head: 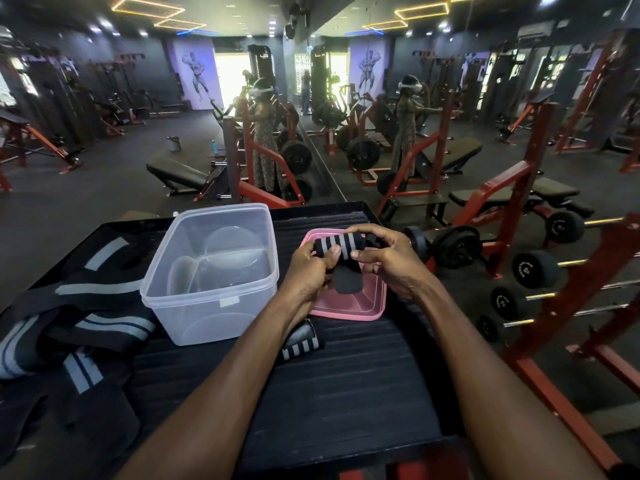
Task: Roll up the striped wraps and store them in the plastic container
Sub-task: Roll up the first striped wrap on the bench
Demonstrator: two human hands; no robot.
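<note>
A black ribbed table (346,382) fills the lower middle of the view, its ridges running side to side. On it stands a clear rectangular plastic container (211,271) with no lid, nothing but reflections showing inside. Just to its right lies a pink plastic lid (349,306), rim upward.

Above that lid both hands work on a black wrap with grey stripes (337,252), already rolled into a short cylinder. The left hand (310,271) curls round the roll's left end, thumb pressed over the stripes; the right hand (388,259) closes round the right end, fingers arched over the top. A loose black tail of the same wrap hangs down between the hands toward the pink lid.

A second small striped wrap (301,342) lies flat on the table near the left forearm, partly hidden by it. On the table's left side sprawls a heap of wider black bands with pale grey stripes (79,317), unrolled and overlapping.

The room is a dim gym — dark floor, red steel racks (502,202), black padded benches (180,173), and yellow hexagonal ceiling lights (149,8). To the right a rack holds black dumbbells (535,270) in a stepped row. A wall mirror (381,98) beyond the table doubles the equipment, and a standing person (263,143) shows there twice.
</note>
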